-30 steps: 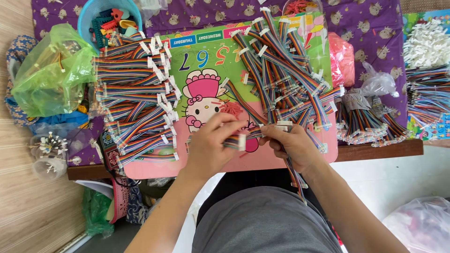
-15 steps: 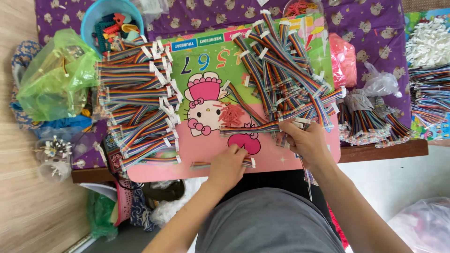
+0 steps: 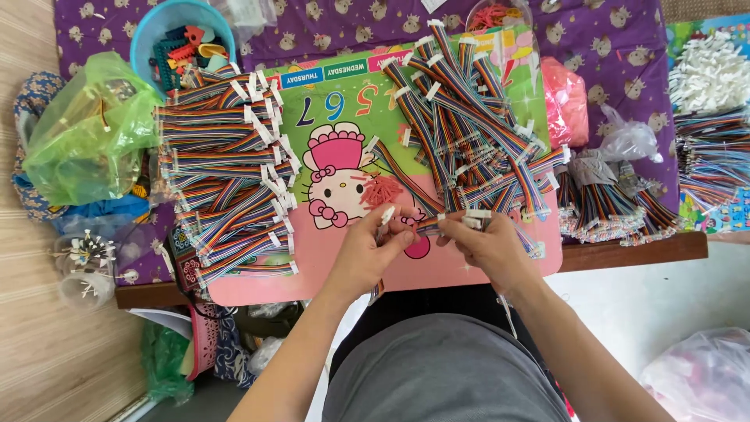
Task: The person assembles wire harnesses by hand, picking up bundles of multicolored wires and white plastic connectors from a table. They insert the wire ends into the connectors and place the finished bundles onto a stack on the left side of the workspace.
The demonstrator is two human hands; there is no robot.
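A green plastic bag [image 3: 86, 141], blue bowl [image 3: 160, 23], pink bag [image 3: 566, 101] and purple cloth [image 3: 625, 47] are seen.

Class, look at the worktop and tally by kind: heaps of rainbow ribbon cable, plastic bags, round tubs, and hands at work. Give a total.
Heaps of rainbow ribbon cable: 4
Plastic bags: 3
Round tubs: 1
Hands at work: 2, left hand and right hand
Total: 10
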